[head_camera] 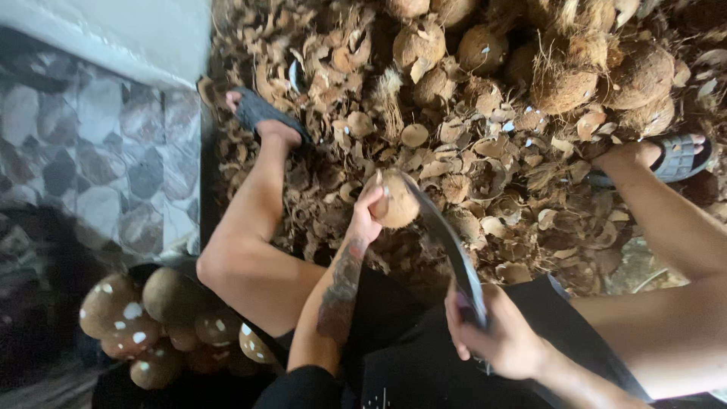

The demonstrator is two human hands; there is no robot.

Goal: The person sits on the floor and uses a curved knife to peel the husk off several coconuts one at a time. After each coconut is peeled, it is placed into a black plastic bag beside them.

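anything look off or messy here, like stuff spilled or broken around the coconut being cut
Yes: broken shell pieces litter the floor between the feet, right up to the sandals. The left hand holds a coconut close to the long blade gripped by the right hand. Peeled coconuts sit piled at the left.

- A coconut-husking yard at floor level, not a kitchen.
- Heaped coconuts (560,68) and shell scraps (485,174) cover the ground.
- Peeled coconuts (163,322) fill a tub beside stone-patterned tiling (98,144).
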